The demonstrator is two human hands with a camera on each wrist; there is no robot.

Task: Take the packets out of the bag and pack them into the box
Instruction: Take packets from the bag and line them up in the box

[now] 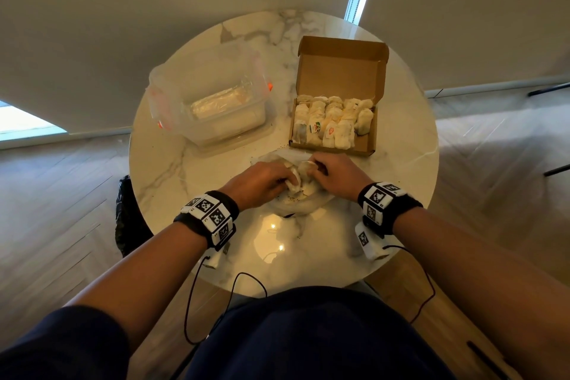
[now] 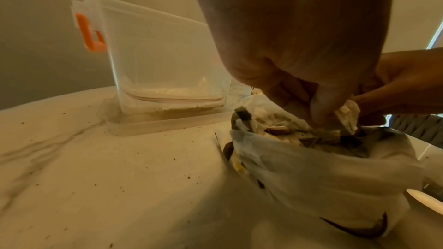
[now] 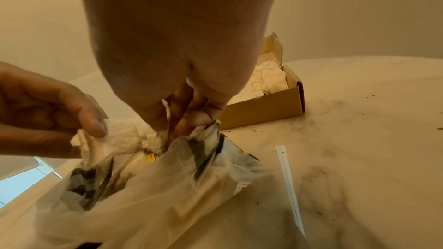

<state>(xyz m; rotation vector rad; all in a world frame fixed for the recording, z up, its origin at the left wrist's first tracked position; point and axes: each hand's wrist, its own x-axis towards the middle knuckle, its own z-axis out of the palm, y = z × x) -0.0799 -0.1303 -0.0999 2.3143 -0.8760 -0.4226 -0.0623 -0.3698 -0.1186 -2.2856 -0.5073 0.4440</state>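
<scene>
A translucent plastic bag with dark print lies on the table's near middle, holding white paper packets. My left hand pinches one crumpled white packet at the bag's mouth, thumb on top. My right hand has its fingers dipped into the mouth, and its thumb pinches the bag's rim. Just beyond the hands, the open cardboard box holds several white packets in rows, with a little room at its right end. What lies deeper in the bag is hidden.
A clear plastic container with orange clasps stands at the back left of the round marble table. Dark crumbs dot the tabletop. A black object sits beside the table's left edge. Cables hang from my wrists.
</scene>
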